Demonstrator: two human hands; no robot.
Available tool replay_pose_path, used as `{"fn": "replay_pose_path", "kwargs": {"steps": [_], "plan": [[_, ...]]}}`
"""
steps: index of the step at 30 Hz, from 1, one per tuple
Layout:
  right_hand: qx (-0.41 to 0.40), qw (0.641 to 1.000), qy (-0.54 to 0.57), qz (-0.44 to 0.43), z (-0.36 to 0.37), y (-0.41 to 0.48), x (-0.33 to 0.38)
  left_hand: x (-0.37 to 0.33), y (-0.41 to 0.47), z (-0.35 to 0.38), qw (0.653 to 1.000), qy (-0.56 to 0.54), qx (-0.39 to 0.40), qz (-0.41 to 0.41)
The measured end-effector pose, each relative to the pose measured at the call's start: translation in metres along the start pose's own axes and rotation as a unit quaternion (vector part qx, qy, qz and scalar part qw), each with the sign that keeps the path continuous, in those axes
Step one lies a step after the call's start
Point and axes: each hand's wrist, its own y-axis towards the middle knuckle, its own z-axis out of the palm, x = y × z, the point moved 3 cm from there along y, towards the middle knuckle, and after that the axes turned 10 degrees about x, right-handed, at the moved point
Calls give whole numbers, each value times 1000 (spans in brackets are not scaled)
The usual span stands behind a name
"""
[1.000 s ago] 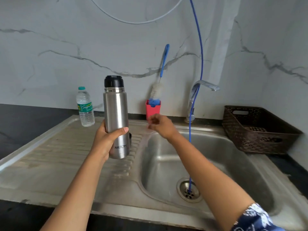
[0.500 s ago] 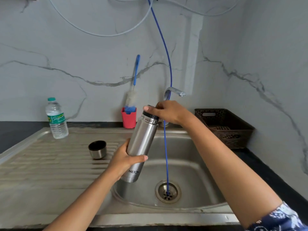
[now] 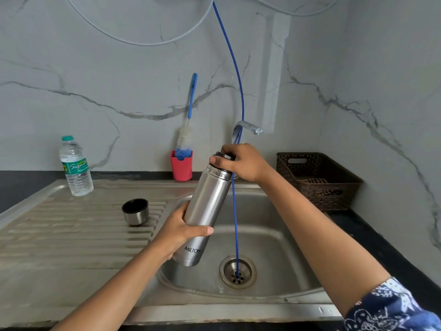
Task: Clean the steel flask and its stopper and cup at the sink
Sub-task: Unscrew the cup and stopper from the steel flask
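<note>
One steel flask (image 3: 210, 206) hangs tilted over the basin of the sink (image 3: 274, 211), its base low and its neck leaning up to the right. Two hands work on it. The left grip (image 3: 177, 231) is wrapped round the lower body, just above the printed brand. The right grip (image 3: 243, 162) is curled over the single dark stopper (image 3: 223, 156) at the neck. One steel cup (image 3: 135, 211) stands upright on the ribbed draining board (image 3: 59, 235), apart from the flask. At the back of the board stands one plastic water bottle (image 3: 76, 167). One red holder (image 3: 181, 167) carries one bottle brush (image 3: 188, 123). One thin blue tube (image 3: 235, 211) drops past the one tap (image 3: 248, 127) into the drain. One brown basket (image 3: 334, 187) sits on the dark desk (image 3: 14, 187), right of the sink.
</note>
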Motion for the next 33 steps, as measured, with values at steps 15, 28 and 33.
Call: {"fn": "replay_pose_path", "kwargs": {"steps": [15,28,33], "plan": [[-68,978,-158,119,14,0,21,-6,-4,-4,980,179,-83,-13],[265,931,251,-13,-20,-10,-16,8,3,9,999,-15,36,-19],[162,966,-99,176,-15,-12,9,12,5,11,1000,18,-6,-16]]}}
